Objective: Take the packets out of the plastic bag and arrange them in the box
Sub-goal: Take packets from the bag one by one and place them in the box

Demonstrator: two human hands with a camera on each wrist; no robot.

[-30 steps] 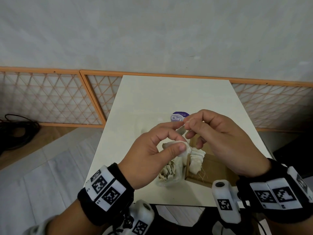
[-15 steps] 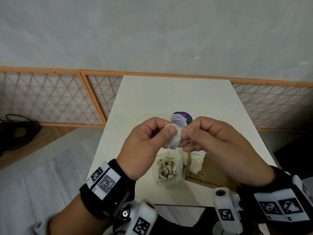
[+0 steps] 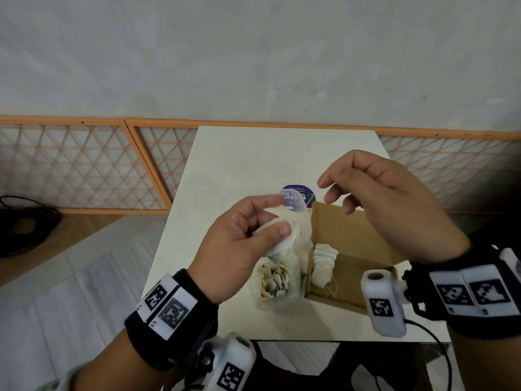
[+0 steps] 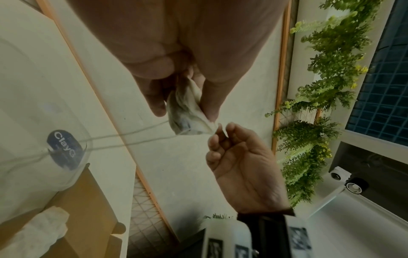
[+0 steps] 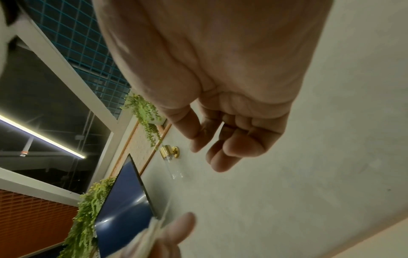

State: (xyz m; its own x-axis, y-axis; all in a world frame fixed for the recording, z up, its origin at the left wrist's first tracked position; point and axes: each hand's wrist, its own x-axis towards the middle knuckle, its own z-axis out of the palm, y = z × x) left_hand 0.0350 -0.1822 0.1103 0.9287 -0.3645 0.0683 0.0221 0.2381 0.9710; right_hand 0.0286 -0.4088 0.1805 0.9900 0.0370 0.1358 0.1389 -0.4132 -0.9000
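While the left hand (image 3: 242,244) pinches a white tea-bag packet (image 3: 282,241) at frame centre above the plastic bag (image 3: 277,286), the right hand (image 3: 389,204) hangs loosely curled, holding nothing visible. Judged step: untangling; next, lay it beside the packets in the cardboard box (image 3: 352,235).

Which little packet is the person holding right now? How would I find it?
Find the pale table, then the brown cardboard box on it. Just left of the box, the left hand pinches one white packet in the air. The other packets lie in the plastic bag or stand in the box.
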